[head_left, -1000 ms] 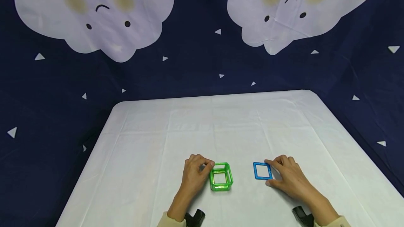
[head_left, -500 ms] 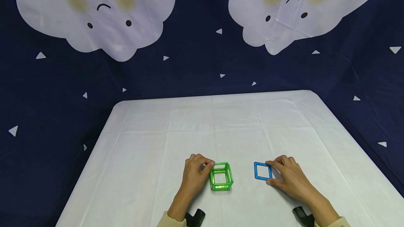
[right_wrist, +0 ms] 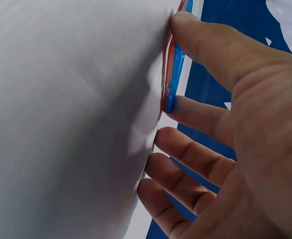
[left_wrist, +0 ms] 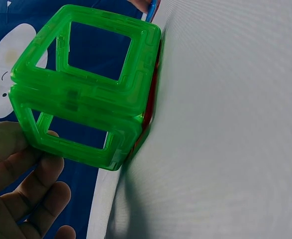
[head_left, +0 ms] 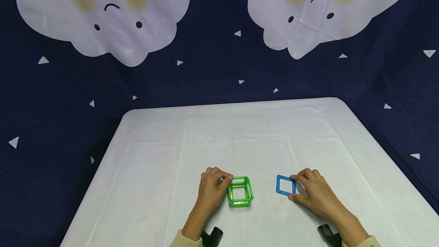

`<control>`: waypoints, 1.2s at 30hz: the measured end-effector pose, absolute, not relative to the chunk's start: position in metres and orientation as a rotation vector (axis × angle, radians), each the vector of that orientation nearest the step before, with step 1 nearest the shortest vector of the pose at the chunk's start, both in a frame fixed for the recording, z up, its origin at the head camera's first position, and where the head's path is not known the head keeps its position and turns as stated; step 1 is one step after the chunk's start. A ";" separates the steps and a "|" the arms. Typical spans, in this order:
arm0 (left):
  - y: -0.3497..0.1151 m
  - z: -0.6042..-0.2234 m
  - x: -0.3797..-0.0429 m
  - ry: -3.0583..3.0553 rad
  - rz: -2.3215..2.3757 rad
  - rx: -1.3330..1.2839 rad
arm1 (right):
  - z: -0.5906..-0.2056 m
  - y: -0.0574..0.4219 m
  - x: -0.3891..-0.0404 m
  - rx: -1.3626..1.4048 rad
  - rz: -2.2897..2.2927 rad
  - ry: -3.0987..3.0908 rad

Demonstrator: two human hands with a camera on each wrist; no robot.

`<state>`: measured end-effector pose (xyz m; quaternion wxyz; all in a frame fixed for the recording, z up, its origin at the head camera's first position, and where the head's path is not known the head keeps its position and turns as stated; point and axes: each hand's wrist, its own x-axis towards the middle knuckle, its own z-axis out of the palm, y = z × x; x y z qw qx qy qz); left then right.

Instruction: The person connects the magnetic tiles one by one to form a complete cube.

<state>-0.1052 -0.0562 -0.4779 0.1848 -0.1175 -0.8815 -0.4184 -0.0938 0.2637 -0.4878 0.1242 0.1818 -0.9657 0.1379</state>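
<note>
My left hand (head_left: 213,188) pinches the upper left edge of a green open-frame cube (head_left: 240,203) built from magnetic tiles, which stands on the table. In the left wrist view the cube (left_wrist: 81,99) fills the upper left, with a red strip (left_wrist: 149,102) along its underside. To the right, my right hand (head_left: 313,190) holds a blue square magnetic tile (head_left: 278,184) by its right side, thumb and index finger at opposite corners. An orange-red layer (right_wrist: 169,64) shows against the blue tile (right_wrist: 176,69) in the right wrist view; whether it is a second tile cannot be told.
A white cloth covers the table (head_left: 205,140). Behind it hangs a dark blue curtain (head_left: 205,83) with clouds and small triangles. Black wrist mounts (head_left: 213,236) sit below each hand. A gap of bare cloth lies between the cube and the blue tile.
The blue tile has turned slightly in the right hand's fingers, its left side shifting a little upward in the head view. The left hand and cube stay put.
</note>
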 end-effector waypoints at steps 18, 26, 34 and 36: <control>-0.057 -0.477 -0.105 -2.475 -1.216 -0.329 | -0.478 0.255 -0.097 0.556 0.433 -2.745; -0.058 -0.477 -0.104 -2.477 -1.221 -0.335 | -0.466 0.239 -0.102 0.612 0.470 -2.681; -0.059 -0.478 -0.105 -2.478 -1.230 -0.341 | -0.450 0.219 -0.105 0.667 0.523 -2.675; -0.060 -0.478 -0.105 -2.479 -1.234 -0.341 | -0.448 0.216 -0.105 0.673 0.522 -2.677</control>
